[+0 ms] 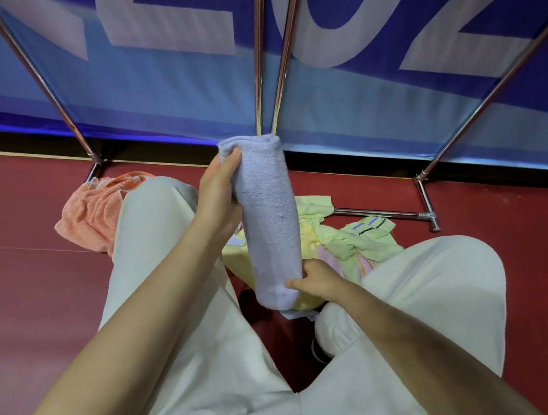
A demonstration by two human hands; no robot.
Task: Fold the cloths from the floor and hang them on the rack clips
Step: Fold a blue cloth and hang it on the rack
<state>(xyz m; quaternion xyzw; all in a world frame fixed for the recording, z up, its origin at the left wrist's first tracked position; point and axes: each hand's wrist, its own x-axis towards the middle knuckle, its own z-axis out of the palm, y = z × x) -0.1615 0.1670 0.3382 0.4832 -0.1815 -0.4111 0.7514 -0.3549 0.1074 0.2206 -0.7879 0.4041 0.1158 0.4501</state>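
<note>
Head view: left hand (219, 192) and right hand (317, 278) grip 1 folded lavender cloth (266, 216), unhung; orange cloth (93, 213) and yellow-green cloths (356, 238) remain on floor (9, 265), no clips visible.

Towel (266, 220) nubby matt terry; rack (386, 213) shiny chrome metal; floor (12, 299) smooth matt red; trousers (435, 289) soft cloth.

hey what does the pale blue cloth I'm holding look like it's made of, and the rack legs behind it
The pale blue cloth looks like terry towelling, probably cotton: a matte, nubby looped pile, thick enough to hold a soft folded shape between the left hand and right hand. The rack legs look like polished metal tubing, chrome or stainless steel, judging by their bright mirror-like streaks.
</note>
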